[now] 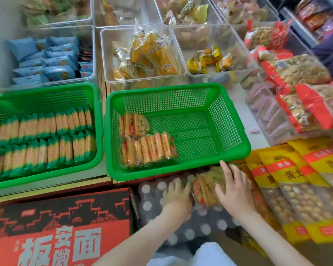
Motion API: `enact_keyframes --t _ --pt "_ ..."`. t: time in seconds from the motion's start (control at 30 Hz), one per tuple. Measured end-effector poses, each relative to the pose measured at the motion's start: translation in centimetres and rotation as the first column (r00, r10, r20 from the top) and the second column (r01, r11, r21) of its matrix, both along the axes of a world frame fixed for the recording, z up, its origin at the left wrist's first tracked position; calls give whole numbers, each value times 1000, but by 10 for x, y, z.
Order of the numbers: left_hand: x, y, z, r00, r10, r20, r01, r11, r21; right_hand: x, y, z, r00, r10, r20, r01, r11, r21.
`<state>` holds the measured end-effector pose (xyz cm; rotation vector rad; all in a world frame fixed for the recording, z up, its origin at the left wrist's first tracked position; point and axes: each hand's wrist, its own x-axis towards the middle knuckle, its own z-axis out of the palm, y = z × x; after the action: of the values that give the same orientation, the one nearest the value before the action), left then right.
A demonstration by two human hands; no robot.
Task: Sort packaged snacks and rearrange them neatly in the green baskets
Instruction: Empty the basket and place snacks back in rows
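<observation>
Two green baskets stand just beyond the fingers [225, 167], and they show a job roughly half done. The left basket [46, 89], off to the left of both hands, is already packed with two tidy rows of green-edged packs [42, 135]. The right basket [161, 91], directly ahead of the fingertips, holds only two short rows of orange packs [148, 148] against its left wall, and most of its mesh floor is bare. A bundle of orange packs [204, 189] sits between the hands, on the near side of that basket's rim, above a grey spotted cloth [156, 196]. The right hand [235, 191] presses its fairly straight, spread fingers against the bundle's right side. The left hand [178, 196] meets the left end, but blur hides whether its fingers curl round it. Filling out the right basket's rows looks like the remaining work. Legible writing is scarce: a red carton [65, 227] left of the wrists carries large characters, 板, 安徽 and 面, while the yellow bags [288, 181] right of the fingers show what reads as 黄土. Print on the snack packs is too blurred to make out.
</observation>
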<state>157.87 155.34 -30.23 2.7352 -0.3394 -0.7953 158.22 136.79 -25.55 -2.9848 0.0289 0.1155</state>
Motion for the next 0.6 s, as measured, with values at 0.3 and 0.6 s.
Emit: enact_keyframes --t 0.3,0.6 --pt "-6 -31 -18 943 304 -135 -283 947 153 -20 -12 -34 917 -82 -390 82 996 -19" --pt "-22 -32 -18 856 501 -125 -493 865 86 -13 -22 -38 943 28 -331 3 995 95"
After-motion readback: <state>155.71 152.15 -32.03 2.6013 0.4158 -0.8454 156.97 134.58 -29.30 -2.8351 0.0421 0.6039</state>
